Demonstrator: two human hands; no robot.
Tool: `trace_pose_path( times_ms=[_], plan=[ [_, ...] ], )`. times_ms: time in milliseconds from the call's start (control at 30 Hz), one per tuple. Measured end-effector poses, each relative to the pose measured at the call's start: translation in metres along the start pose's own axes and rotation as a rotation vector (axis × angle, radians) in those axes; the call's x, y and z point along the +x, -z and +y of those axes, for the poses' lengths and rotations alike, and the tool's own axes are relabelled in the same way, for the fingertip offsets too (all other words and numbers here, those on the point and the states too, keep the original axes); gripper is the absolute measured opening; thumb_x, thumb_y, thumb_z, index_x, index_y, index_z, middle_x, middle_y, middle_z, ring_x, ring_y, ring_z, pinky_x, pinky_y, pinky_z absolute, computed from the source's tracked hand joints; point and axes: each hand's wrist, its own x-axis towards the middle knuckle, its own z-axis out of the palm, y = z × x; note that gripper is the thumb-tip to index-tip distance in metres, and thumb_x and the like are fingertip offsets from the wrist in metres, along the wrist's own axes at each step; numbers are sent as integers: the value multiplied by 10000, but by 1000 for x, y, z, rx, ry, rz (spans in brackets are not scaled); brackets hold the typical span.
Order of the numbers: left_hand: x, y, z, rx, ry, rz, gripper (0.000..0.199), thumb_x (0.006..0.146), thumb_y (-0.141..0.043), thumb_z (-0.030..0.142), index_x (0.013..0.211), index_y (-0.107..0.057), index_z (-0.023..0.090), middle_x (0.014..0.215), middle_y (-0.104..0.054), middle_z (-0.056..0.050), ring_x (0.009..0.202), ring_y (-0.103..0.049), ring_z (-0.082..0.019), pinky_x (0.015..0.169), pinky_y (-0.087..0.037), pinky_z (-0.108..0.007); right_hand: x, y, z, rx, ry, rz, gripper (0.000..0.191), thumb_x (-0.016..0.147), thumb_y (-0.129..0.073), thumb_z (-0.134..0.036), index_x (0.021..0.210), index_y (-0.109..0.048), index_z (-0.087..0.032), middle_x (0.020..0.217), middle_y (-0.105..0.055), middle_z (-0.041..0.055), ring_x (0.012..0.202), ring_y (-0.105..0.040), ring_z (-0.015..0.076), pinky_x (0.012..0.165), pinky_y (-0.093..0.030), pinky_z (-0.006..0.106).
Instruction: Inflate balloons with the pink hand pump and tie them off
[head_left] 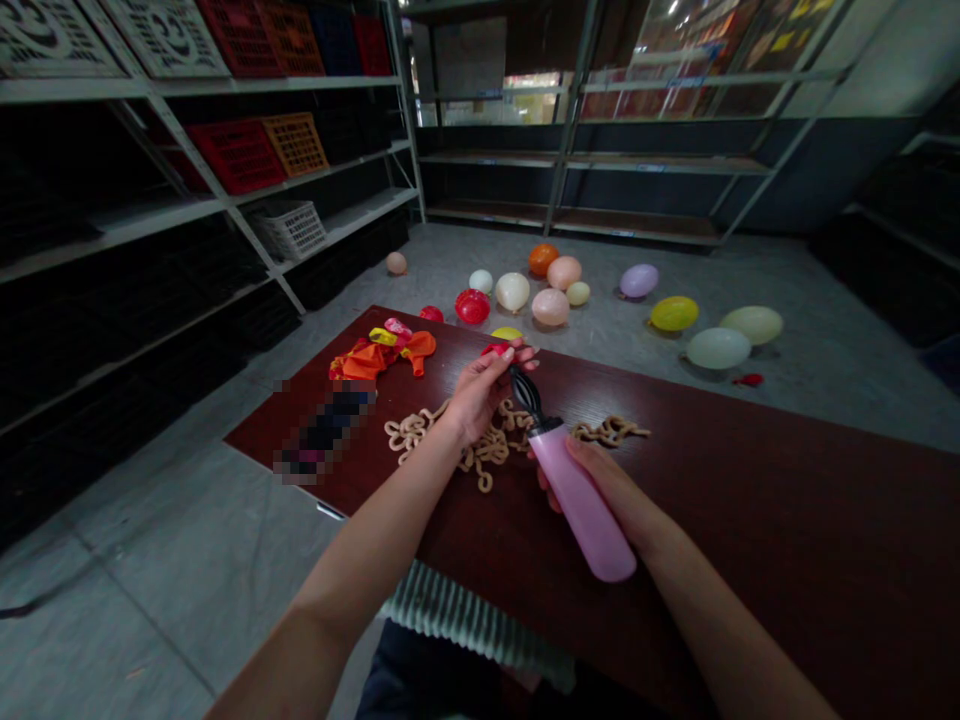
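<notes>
My right hand (604,480) is wrapped round the pink body of a hand balloon pump (589,520), which slants away from me with its black end (527,395) at the far side. Close to that black end, my left hand (480,395) pinches a small red balloon (495,349), mostly hidden by the fingers. Whether the balloon touches the pump cannot be made out. Beneath my hands, a heap of tan twisted cord-like pieces (486,455) lies on the dark brown table (750,500). Uninflated orange balloons (367,360), with yellow and pink ones, lie at the table's far left.
A blurred-out dark object (326,432) rests near the table's left edge. Several inflated balloons (551,307) lie on the grey floor (450,255) beyond the table. Metal shelves (352,222) with plastic crates (238,155) stand at the left, and more shelving (645,165) stands behind.
</notes>
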Motion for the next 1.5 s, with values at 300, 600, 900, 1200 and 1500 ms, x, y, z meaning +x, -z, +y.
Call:
trace_pose_path(
  times_ms=[300, 600, 900, 1200, 1500],
  plan=[
    [-2, -3, 3, 39, 30, -45, 218, 930, -658, 234, 1095, -741, 119, 1127, -730, -137, 933, -723, -211, 818, -541, -275, -2, -2, 0, -1, 54, 24, 583, 819, -593, -663, 1064, -677, -140, 705, -692, 53, 485, -600, 134, 433, -432, 223],
    [-2, 0, 3, 87, 110, -116, 277, 901, -700, 250, 1151, -732, 137, 1174, -714, -139, 943, -722, -229, 789, -543, -270, -5, -3, 1, -8, 49, 43, 572, 820, -579, -676, 996, -678, -140, 704, -687, 57, 507, -612, 138, 463, -450, 227],
    [-4, 8, 13, 154, 201, -271, 348, 850, -757, 276, 1157, -732, 114, 1184, -703, -168, 975, -712, -249, 882, -516, -325, -5, 1, 3, -23, 13, 45, 542, 793, -593, -686, 945, -699, -177, 685, -674, 61, 492, -592, 151, 439, -429, 254],
    [-6, 3, 11, 81, 181, -291, 326, 952, -607, 410, 1075, -748, 143, 1038, -745, -137, 1027, -689, -261, 922, -503, -369, -10, -4, -3, -46, 3, 86, 482, 836, -569, -654, 964, -712, -212, 739, -684, 73, 542, -597, 153, 469, -446, 260],
    [-8, -7, 12, -95, 306, -207, 464, 999, -462, 495, 1048, -746, 131, 992, -736, -131, 885, -701, -222, 795, -536, -307, -6, -3, 0, -113, -27, 51, 536, 794, -615, -677, 913, -657, -156, 720, -688, 58, 538, -617, 138, 480, -486, 236]
  ],
)
